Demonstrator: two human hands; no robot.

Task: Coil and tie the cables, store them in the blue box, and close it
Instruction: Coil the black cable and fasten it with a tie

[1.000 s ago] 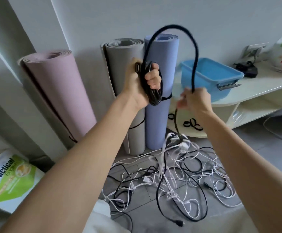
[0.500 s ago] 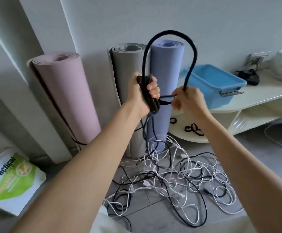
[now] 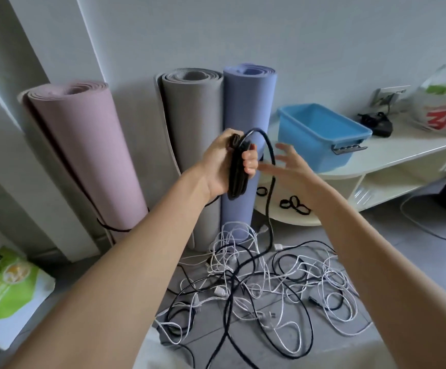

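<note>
Black cable coil (image 3: pixel 236 169) gripped in left hand (image 3: pixel 223 166), held left of blue box (image 3: pixel 320 134). Right hand (image 3: pixel 289 171) spread, nothing held, below box. Cable tangle (image 3: pixel 256 283) left on floor, well below box.

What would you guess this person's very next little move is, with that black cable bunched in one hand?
Probably the right hand, open with fingers spread, takes the hanging part of the black cable and lays another loop onto the coil that the left hand grips. That strand arches out of the coil and trails down into the tangle on the floor, so coiling looks unfinished.
</note>
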